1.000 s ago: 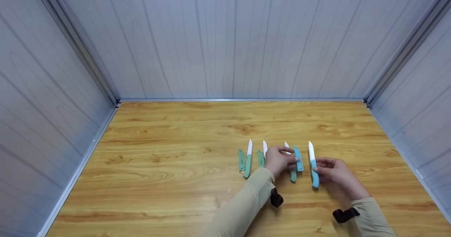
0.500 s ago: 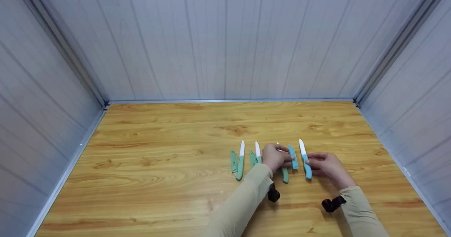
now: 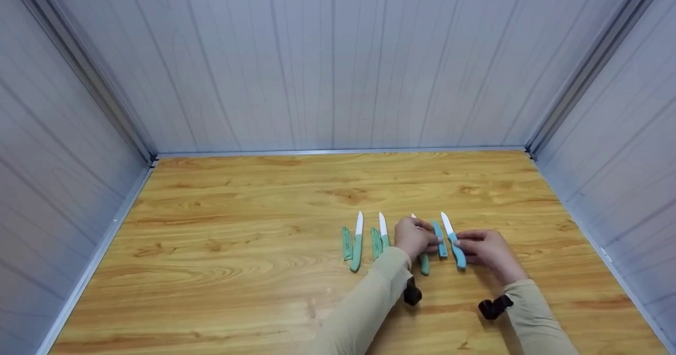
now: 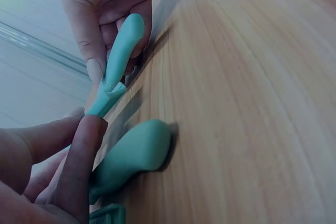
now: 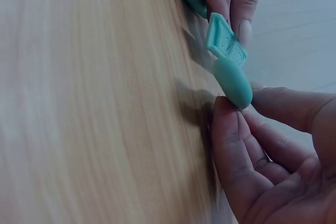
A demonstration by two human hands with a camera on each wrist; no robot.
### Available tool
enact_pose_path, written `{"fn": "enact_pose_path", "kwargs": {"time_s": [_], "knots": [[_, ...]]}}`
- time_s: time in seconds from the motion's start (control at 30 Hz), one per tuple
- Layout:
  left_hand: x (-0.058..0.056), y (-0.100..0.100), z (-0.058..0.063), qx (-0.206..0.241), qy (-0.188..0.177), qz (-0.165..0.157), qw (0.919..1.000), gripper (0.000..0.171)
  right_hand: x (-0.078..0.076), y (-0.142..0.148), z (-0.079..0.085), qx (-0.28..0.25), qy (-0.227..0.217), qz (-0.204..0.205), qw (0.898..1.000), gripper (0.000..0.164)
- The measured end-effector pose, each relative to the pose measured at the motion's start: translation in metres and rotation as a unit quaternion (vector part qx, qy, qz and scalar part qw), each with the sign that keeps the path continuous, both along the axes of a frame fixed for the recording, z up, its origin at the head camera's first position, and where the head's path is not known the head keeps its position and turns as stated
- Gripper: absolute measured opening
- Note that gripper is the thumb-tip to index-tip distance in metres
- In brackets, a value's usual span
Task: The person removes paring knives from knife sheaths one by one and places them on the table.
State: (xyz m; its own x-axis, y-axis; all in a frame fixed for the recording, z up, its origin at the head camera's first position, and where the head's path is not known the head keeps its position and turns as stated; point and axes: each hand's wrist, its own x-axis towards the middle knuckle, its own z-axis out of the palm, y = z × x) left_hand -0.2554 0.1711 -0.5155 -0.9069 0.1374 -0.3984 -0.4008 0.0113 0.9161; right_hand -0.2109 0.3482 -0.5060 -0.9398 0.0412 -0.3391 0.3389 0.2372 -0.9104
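Note:
My left hand (image 3: 414, 237) pinches a blue knife sheath (image 3: 442, 250) between thumb and fingers, just above the table. Beside it, my right hand (image 3: 488, 253) pinches a blue-handled paring knife (image 3: 459, 257) with its white blade pointing away from me. Knife and sheath are close together in the head view, and the blade is bare. Under my left hand lies a green-handled knife (image 3: 424, 266), its middle hidden by the fingers. In the left wrist view, the blue handle (image 4: 123, 51) stands above the green handle (image 4: 136, 153).
Left of my hands lie two more green knives, the outer knife (image 3: 357, 249) and the inner knife (image 3: 383, 225), each with a green sheath to its left: the outer sheath (image 3: 347, 244) and the inner sheath (image 3: 376, 243). Pale panels (image 3: 332, 64) wall the wooden table (image 3: 237, 270).
The head view has shifted slightly. My right hand has brought the blue knife left, nearer the sheath, and its tip now leans left. My left hand keeps hold of the sheath.

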Motion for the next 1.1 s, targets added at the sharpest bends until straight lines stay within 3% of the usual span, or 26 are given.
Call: {"fn": "enact_pose_path", "kwargs": {"time_s": [0.23,0.83,1.1], "knots": [[0.0020,0.0029,0.0045,-0.013,0.006,0.001,0.9999,0.021,-0.0006,-0.0029,-0.0004,0.023,0.004,-0.007,1.000,0.041],[0.0064,0.0084,0.0029,-0.024,0.038,0.014,0.9989,0.019,0.0010,-0.0053,-0.0016,0.086,0.005,-0.012,0.996,0.029],[0.0051,0.0100,0.0004,-0.056,0.065,0.007,0.9963,0.019,0.0013,-0.0057,-0.0021,0.093,0.013,-0.010,0.995,0.026]]}}
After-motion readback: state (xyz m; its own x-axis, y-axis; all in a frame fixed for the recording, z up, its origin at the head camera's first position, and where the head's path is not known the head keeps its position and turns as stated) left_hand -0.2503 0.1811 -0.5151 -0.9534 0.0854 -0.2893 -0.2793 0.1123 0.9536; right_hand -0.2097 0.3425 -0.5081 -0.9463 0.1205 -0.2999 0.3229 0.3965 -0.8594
